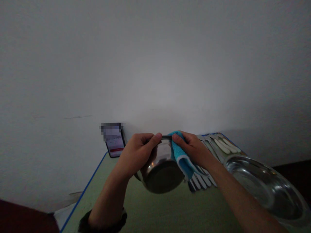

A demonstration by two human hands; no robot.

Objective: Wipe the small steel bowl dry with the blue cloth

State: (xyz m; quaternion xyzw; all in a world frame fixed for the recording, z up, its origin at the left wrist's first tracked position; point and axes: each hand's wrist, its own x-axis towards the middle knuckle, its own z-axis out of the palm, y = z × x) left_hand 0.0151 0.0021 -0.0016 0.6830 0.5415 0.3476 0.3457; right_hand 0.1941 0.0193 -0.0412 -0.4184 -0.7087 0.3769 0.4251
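A shiny metal pot (161,155) is held up above the table, tilted so that its darker base faces me. My left hand (141,150) is closed on its left side, thumb at the rim. On the other side my right hand (191,147) pinches a blue cloth (181,155) with a white edge against the pot near its dark handle (166,137). The cloth hangs down over the pot's right side. The pot's inside is turned away and hidden.
A phone (115,142) leans on the wall at the back left of the green table (155,212). Several pieces of cutlery (225,144) lie at the right, with more (202,181) below my right hand. A wide metal basin (264,184) stands at the far right.
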